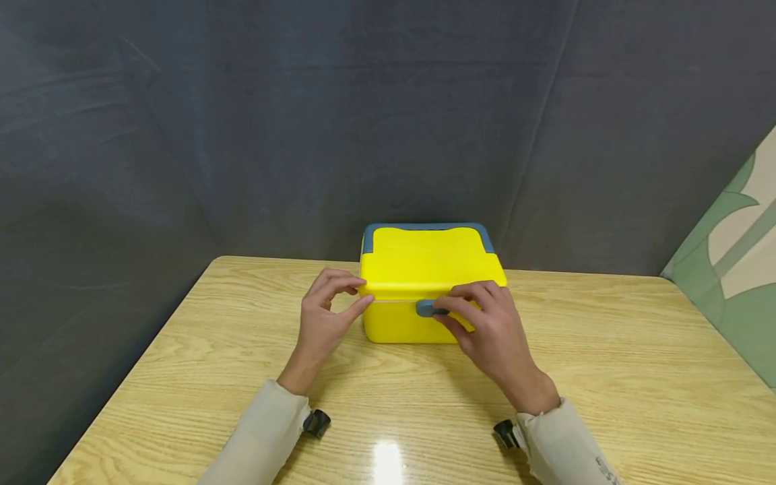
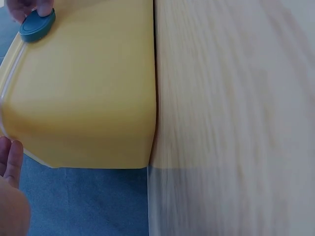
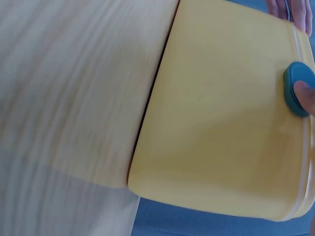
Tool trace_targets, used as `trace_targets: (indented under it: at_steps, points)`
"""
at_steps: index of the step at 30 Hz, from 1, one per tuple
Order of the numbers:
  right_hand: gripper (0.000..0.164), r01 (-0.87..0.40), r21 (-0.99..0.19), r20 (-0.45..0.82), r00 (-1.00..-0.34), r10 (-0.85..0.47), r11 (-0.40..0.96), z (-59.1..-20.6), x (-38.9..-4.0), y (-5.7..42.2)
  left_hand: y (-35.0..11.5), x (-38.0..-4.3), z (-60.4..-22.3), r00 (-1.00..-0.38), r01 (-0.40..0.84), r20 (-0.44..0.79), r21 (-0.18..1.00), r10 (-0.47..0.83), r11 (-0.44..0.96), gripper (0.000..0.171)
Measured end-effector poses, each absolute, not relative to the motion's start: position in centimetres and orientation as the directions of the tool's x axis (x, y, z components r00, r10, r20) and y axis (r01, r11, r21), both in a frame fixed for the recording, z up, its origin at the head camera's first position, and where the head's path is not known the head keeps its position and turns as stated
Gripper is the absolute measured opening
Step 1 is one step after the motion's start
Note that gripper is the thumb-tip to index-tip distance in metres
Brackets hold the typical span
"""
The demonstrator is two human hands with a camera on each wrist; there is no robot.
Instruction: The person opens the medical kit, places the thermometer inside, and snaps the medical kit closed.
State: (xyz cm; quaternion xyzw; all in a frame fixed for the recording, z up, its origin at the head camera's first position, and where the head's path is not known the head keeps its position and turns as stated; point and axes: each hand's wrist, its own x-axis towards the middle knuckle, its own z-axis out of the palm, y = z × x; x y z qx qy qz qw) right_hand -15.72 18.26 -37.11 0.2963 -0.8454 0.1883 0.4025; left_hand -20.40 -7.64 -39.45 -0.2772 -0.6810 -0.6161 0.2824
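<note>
A yellow lidded box (image 1: 394,323) with a blue-grey handle (image 1: 368,239) sits on the table near its far edge, its lid (image 1: 430,259) down. On the front is a round blue latch (image 1: 426,308), which my right hand (image 1: 494,323) pinches between thumb and fingers. In the right wrist view, the thumb (image 3: 306,96) lies on the latch's face. My left hand (image 1: 327,313) touches the box's front left corner by the lid seam, with thumb and fingertips apart. Its fingertips also show at the seam in the left wrist view. What is inside the box is hidden.
The light wooden table (image 1: 242,323) extends to both sides of the box. A dark grey curtain (image 1: 364,121) hangs behind its far edge. At the far right is a panel with a green leaf pattern (image 1: 727,256).
</note>
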Motion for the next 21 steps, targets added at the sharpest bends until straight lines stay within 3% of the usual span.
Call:
trace_targets:
  at_steps: [7,21]
  points:
    - [0.054,-0.608,-0.127,0.789,-0.54,-0.292,0.784,-37.0,-15.9,18.5,-7.8,-20.4,-39.3,-0.695,0.718,0.718,0.689,0.044,0.098,0.028]
    - [0.046,-0.591,-0.186,0.811,-0.544,-0.218,0.785,-37.3,-15.6,16.9,-7.7,-20.4,-39.5,-0.705,0.708,0.709,0.703,0.012,0.07,0.027]
